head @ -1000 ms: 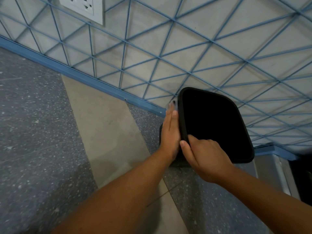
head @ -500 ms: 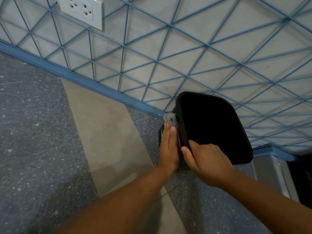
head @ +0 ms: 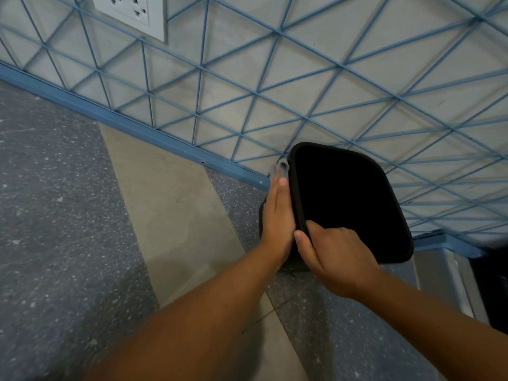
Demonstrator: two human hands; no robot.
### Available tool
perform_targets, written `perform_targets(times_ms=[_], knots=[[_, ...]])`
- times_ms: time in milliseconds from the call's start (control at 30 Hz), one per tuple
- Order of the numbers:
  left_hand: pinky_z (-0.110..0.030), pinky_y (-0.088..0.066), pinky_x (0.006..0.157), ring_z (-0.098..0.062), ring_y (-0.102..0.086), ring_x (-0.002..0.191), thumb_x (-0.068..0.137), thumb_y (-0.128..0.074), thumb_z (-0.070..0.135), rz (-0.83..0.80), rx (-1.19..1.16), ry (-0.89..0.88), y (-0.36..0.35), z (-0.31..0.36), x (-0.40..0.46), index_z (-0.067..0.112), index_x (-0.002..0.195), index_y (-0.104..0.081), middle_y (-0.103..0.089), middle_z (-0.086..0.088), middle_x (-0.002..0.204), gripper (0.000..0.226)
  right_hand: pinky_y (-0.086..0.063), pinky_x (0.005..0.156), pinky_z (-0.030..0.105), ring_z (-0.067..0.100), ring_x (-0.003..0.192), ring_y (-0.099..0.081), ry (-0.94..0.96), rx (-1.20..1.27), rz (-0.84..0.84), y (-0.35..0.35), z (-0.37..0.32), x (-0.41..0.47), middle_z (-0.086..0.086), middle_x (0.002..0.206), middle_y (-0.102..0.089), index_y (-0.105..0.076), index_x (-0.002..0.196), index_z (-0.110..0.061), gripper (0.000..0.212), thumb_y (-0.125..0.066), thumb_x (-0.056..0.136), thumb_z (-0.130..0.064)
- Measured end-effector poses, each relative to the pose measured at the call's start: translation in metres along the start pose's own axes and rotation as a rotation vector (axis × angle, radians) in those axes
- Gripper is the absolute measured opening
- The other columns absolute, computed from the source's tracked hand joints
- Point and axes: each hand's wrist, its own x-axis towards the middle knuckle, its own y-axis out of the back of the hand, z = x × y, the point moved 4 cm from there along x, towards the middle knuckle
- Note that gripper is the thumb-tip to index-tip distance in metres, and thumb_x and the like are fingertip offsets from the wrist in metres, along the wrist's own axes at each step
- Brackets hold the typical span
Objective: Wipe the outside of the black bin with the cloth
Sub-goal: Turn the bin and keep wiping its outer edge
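Fingers (head: pixel 279 200) of the left hand (head: pixel 276 220) straight and pressed together, flat against the left outer wall of the black bin (head: pixel 349 199), pinning the cloth (head: pixel 281 167) there; only a grey crumple showing past the fingertips, near the bin's far corner. Slid further along the wall toward the far corner than half a second ago, with more cloth peeking out. Right hand (head: pixel 334 258) curled over the near rim, thumb outside, steadying. Bin standing on the speckled floor (head: pixel 55 215), just beside the blue-gridded wall (head: pixel 247 64). Head view only. Judged: one stroke along this side nearly run out; remaining sides probably still to wipe.
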Motion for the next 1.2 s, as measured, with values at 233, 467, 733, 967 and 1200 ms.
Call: perform_targets(times_ms=[233,467,733,967,1200], knots=[[-0.042,-0.021,0.141,-0.019,-0.031,0.167,0.119,-0.031,0.031,0.025,-0.016,0.006,0.007,-0.005,0.006,0.012,0.168,-0.039,-0.038,-0.006,0.177,0.053,-0.037,0.057,0.032,0.018,0.064,-0.059,0.011,-0.003,0.003,-0.001,0.0,0.001,-0.001,0.074,-0.063,-0.044,0.089,-0.027,0.038,-0.014,0.095,-0.05],[-0.037,-0.016,0.142,-0.017,-0.025,0.17,0.12,-0.03,0.023,0.024,0.038,-0.054,0.009,-0.01,-0.008,0.011,0.168,-0.037,-0.033,-0.006,0.179,0.05,-0.042,0.059,0.034,0.02,0.065,-0.062,0.021,0.016,0.006,-0.001,0.002,-0.002,0.001,0.074,-0.064,-0.042,0.087,-0.028,0.043,-0.007,0.091,-0.053],[-0.045,-0.023,0.14,-0.019,-0.035,0.166,0.119,-0.035,0.03,0.027,-0.082,-0.001,0.005,-0.007,-0.017,0.013,0.166,-0.043,-0.043,-0.005,0.175,0.051,-0.037,0.058,0.032,0.019,0.068,-0.063,0.027,0.001,0.011,-0.003,0.001,0.0,0.0,0.077,-0.065,-0.044,0.091,-0.028,0.047,-0.005,0.089,-0.054],[-0.045,-0.039,0.132,-0.023,-0.056,0.152,0.118,-0.038,0.038,0.064,-0.071,0.072,0.002,0.004,0.002,0.01,0.154,-0.06,-0.064,-0.01,0.158,0.051,-0.042,0.059,0.034,0.02,0.067,-0.062,0.013,0.015,0.04,-0.004,0.0,0.002,0.001,0.074,-0.064,-0.043,0.088,-0.028,0.044,-0.007,0.09,-0.054],[-0.044,-0.03,0.137,-0.019,-0.045,0.161,0.118,-0.036,0.038,0.096,-0.021,0.112,0.012,-0.002,0.0,0.014,0.161,-0.052,-0.051,-0.007,0.17,0.052,-0.032,0.056,0.032,0.02,0.067,-0.062,0.013,0.009,0.024,-0.005,0.0,0.002,0.0,0.074,-0.062,-0.037,0.086,-0.03,0.037,-0.009,0.091,-0.054]])
